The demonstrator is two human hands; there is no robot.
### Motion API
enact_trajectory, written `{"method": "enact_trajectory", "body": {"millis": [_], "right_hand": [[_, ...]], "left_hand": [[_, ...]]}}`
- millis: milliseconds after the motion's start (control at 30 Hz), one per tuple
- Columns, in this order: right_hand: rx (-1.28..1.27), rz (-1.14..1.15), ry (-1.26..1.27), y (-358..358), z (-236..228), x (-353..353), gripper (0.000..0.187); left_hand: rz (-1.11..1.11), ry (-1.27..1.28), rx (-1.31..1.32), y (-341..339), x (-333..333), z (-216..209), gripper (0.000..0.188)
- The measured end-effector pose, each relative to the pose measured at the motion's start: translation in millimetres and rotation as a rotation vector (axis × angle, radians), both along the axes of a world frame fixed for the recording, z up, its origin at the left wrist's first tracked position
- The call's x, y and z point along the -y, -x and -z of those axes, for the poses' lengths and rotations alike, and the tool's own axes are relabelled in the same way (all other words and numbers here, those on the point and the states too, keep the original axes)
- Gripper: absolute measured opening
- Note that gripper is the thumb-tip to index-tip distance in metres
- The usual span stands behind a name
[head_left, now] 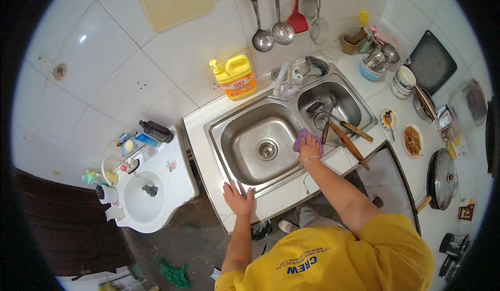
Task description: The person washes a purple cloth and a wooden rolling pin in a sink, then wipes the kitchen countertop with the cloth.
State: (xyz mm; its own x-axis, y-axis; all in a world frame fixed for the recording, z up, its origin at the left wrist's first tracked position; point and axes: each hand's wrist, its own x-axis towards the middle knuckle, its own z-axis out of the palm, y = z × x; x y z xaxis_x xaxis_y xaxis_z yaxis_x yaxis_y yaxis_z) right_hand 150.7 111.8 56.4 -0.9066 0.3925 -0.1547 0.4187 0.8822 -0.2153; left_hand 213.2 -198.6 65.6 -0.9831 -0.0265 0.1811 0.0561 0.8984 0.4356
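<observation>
My right hand (310,149) presses a purple cloth (302,139) against the steel rim at the front of the divider between the two sink bowls. Its fingers are closed over the cloth. On the white tiled counter edge in front of the larger bowl, my left hand (238,201) lies flat with its fingers spread, holding nothing. The large left bowl (245,161) has a round drain strainer (266,150) at its bottom. Inside the smaller right bowl (346,95) lean several utensils with long wooden handles (348,144), which stick out over the front edge. A white faucet (285,80) stands behind the divider.
A yellow detergent jug (234,77) stands behind the large bowl. Ladles (263,41) and a red spatula (297,21) hang on the wall. At right are bowls (401,85), a plate of food (412,141) and a lidded pan (442,179). A white washbasin (174,179) is at left.
</observation>
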Motion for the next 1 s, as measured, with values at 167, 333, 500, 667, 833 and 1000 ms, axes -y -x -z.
{"method": "enact_trajectory", "body": {"millis": [167, 333, 500, 667, 833, 1000], "right_hand": [[-0.235, 0.000, 0.088, 40.6, 14.1, 1.3, 0.034], [-0.380, 0.133, 0.494, 67.5, 8.1, 11.1, 0.029], [-0.897, 0.155, 0.475, 116.8, 36.4, -12.5, 0.034], [-0.606, -0.001, 0.036, 150.1, 22.6, -25.6, 0.034], [-0.311, -0.132, -0.059, 179.6, 39.6, -17.2, 0.032], [-0.598, -0.036, 0.006, 211.1, 35.5, 40.0, 0.033]], "left_hand": [[-0.001, 0.035, 0.079, 1.3, -4.9, -11.0, 0.083], [0.007, 0.047, 0.100, 4.5, -3.0, -15.3, 0.084], [0.002, 0.037, 0.096, 7.6, -1.9, -13.6, 0.082], [0.001, 0.039, 0.099, 8.4, 1.0, -12.3, 0.078], [-0.011, 0.012, 0.116, 11.4, -2.4, -15.9, 0.074], [-0.014, 0.008, 0.073, 13.4, -2.7, -14.4, 0.071]]}}
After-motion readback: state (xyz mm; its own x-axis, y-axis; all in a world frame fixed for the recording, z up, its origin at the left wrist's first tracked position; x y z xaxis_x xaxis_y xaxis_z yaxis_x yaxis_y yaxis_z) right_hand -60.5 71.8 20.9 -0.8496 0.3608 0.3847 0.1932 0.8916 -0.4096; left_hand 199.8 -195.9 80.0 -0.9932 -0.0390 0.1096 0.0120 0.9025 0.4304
